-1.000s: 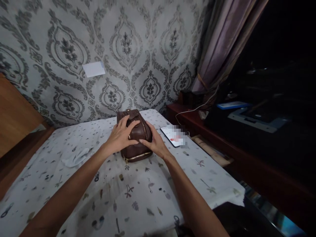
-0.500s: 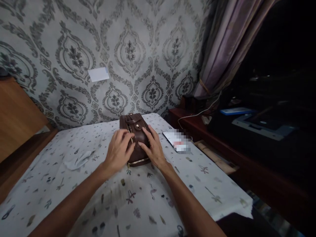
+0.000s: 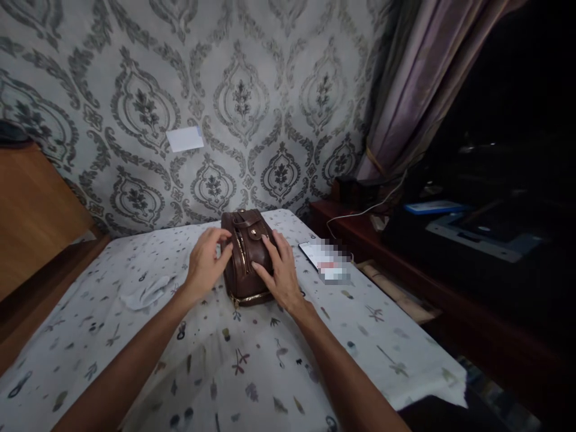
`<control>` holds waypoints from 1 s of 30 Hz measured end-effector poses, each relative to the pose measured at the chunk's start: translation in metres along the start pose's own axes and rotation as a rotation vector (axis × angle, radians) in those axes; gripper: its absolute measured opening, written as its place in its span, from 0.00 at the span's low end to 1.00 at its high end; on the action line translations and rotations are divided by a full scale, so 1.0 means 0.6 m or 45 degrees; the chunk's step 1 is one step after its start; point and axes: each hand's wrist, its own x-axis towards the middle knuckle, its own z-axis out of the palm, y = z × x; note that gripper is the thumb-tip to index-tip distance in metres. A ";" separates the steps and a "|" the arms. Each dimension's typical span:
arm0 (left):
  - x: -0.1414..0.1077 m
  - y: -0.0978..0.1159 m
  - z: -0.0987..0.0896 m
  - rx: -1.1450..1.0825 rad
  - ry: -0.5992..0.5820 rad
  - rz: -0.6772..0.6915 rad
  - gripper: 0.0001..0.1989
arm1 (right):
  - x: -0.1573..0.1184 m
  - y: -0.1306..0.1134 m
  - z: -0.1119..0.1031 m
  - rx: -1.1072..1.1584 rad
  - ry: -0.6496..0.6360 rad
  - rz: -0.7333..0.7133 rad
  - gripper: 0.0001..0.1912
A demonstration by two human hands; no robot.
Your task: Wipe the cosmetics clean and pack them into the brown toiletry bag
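A brown leather bag (image 3: 258,255) with gold zippers and a snap strap on top lies on the patterned tablecloth. My left hand (image 3: 207,259) is at the bag's left side, thumb and fingers apart, with nothing visible between them. Beside it, a gold zipper (image 3: 243,255) runs along the bag's upper left. My right hand (image 3: 283,273) rests on the bag's right side with fingers and thumb spread, its thumb against the leather. Another zipper (image 3: 252,297) crosses the bag's near end.
A phone (image 3: 321,261), partly blurred out, lies right of the bag. Left of it is a crumpled white piece (image 3: 146,293). Behind stands a wallpapered wall (image 3: 252,108) with a white card (image 3: 185,138). A dark red cabinet (image 3: 324,216) with a cable borders the right.
My left hand has moved left, off the bag's zipper, and its fingers have parted. My right hand stays on the bag. The whole view has shifted slightly.
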 end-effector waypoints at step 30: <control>0.190 -0.119 0.103 0.060 -0.064 -0.263 0.08 | -0.003 -0.012 0.007 -0.116 0.044 -0.062 0.31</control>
